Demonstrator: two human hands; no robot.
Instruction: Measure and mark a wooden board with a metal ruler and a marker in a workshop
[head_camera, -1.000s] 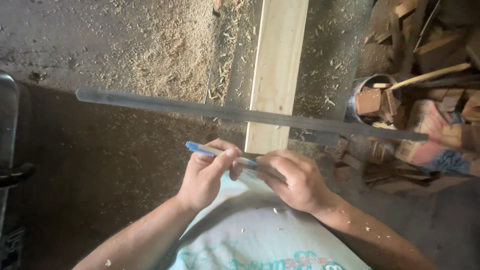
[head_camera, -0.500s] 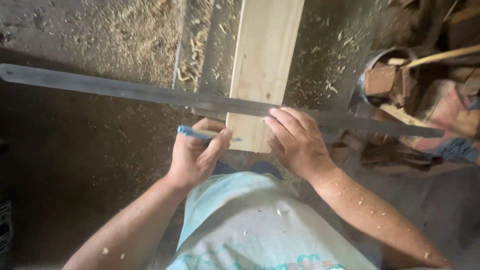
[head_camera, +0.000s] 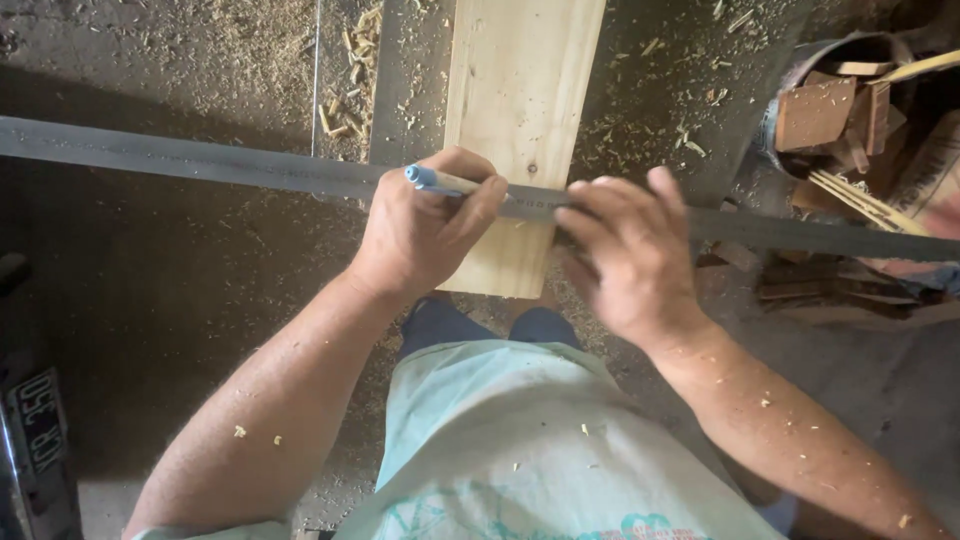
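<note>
Long grey metal straightedge (head_camera: 200, 165) lies crosswise over a pale wooden plank (head_camera: 520, 95), running from the left edge of the view to the right edge, tilted slightly down toward the right. It crosses the plank near the plank's near end, a little above that end.

Left hand (head_camera: 425, 225) sits on the plank's left side at the straightedge. Fingers curled tight around a pen (head_camera: 440, 181) with a blue cap end; the pen lies almost flat, cap end pointing left, its other end hidden under the fingers. Whether the tip touches the wood cannot be told.

Right hand (head_camera: 630, 250) is over the plank's right edge, fingers spread and extended, laid flat onto the straightedge, grasping nothing. The hand is motion-blurred, so exact fingertip contact is unclear.

Plank: light, clean softwood, 1 small dark knot just above the straightedge near the left hand. It runs away from the person toward the top of the view, its near end just above the knees.

Surroundings: floor is dark, packed, littered with sawdust and wood shavings, thickest at the upper left and beside the plank. A thin straight line runs along the floor left of the plank. Upper right: a round container (head_camera: 800, 70) packed with wood offcuts, more scraps (head_camera: 830, 285) piled on the floor below it. Lower left edge: a dark object, partly out of view. Both forearms are bare and flecked with sawdust; a pale green shirt (head_camera: 520, 450) fills the lower middle.
</note>
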